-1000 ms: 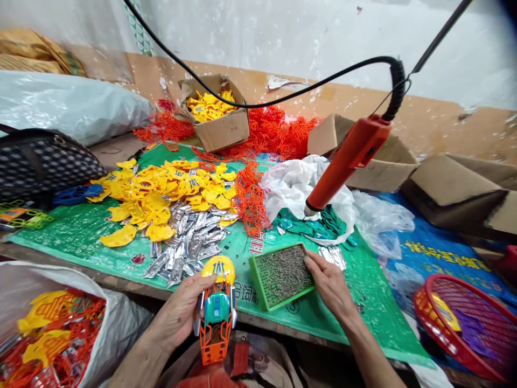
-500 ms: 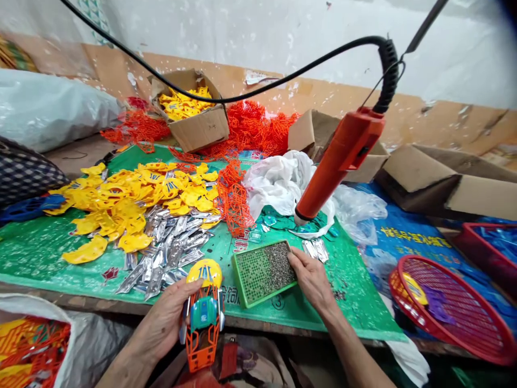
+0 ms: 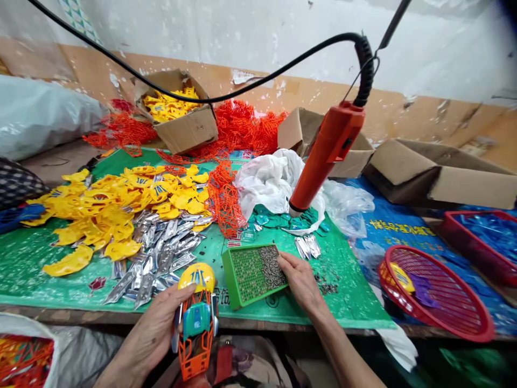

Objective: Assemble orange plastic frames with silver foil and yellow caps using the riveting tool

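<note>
My left hand [image 3: 159, 318] is closed around a toy vehicle [image 3: 196, 320] with a yellow front, a teal middle and an orange lattice frame, held over the table's front edge. With its thumb on the rim, my right hand [image 3: 301, 283] grips the right end of a green screw tray [image 3: 230, 277]. That tray is tilted, its left side raised. Small dark screws [image 3: 272, 264] are heaped at its right end, and others sit in the holes of its grid. Above the tray an orange electric screwdriver [image 3: 327, 156] hangs from a black cable, touched by neither hand.
Yellow parts [image 3: 105, 199] and silvery parts [image 3: 157, 253] lie piled at left. Behind are orange lattice pieces [image 3: 250, 126], white plastic bags [image 3: 266, 180] and a cardboard box [image 3: 188, 129]. A red basket [image 3: 456, 318] stands at right. Loose screws [image 3: 327, 285] lie near my right wrist.
The green tray has tipped, its left side now higher and its outer wall showing more. Both hands keep their holds. The whole view has shifted slightly.
</note>
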### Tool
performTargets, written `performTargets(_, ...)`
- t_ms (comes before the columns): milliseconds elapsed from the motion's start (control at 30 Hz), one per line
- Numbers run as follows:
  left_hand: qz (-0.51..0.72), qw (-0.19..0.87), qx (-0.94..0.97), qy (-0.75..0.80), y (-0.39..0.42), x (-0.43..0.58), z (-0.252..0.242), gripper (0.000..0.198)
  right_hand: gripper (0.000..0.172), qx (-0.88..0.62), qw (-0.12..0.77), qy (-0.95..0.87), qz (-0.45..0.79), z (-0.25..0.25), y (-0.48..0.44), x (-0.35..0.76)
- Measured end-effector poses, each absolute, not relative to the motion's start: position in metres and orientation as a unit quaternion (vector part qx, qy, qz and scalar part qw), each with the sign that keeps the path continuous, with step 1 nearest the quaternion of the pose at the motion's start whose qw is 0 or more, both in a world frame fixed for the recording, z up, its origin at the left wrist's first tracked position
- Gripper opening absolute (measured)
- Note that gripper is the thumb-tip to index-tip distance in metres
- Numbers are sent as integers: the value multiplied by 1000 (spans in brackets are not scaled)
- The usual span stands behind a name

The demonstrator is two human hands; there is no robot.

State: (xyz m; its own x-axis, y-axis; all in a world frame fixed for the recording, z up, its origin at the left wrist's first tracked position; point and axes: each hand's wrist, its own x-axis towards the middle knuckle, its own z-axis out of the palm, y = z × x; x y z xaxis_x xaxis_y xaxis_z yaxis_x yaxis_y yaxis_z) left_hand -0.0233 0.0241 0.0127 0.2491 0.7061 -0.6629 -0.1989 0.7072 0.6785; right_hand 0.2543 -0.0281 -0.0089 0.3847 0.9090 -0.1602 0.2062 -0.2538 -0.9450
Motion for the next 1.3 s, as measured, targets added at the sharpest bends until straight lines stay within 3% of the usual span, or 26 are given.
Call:
performTargets(667, 295, 744, 338, 495, 13, -21, 10, 25, 36, -792, 372, -463, 139, -34, -35, 264)
performTargets(1033, 310, 788, 287, 448, 9, -21, 8, 28, 39, -821, 284, -483, 108, -40, -41, 266)
performTargets(1133, 327, 789, 282, 437, 9, -21, 7, 26, 49, -812, 316, -481, 95, -23, -42, 274)
performTargets(1300, 323, 780, 309, 438, 5, -18, 12, 31, 66, -789, 430, -429, -89, 32, -32, 307)
